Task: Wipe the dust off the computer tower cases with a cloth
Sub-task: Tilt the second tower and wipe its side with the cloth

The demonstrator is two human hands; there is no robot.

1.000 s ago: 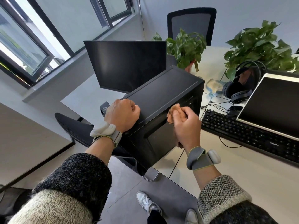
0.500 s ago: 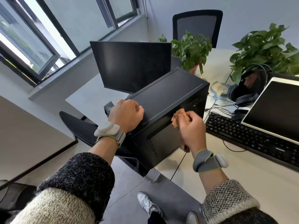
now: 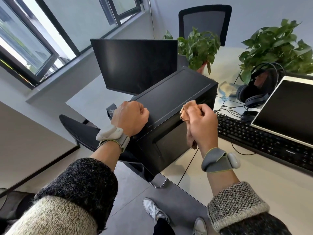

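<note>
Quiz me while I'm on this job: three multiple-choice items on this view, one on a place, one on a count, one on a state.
1. Where does the keyboard lie relative to the tower case?
A. on the desk, to its right
B. on top of it
C. on the floor

2. How many potted plants are in view?
A. one
B. two
C. four

3. What is the right hand doing?
A. lying flat on the desk
B. gripping the cloth at the case's top edge
C. lifting headphones

Answers: 1 A, the keys sit right of the black case. 2 B, one stands behind the case and one at far right. 3 B, its fingers curl round the orange cloth.
</note>
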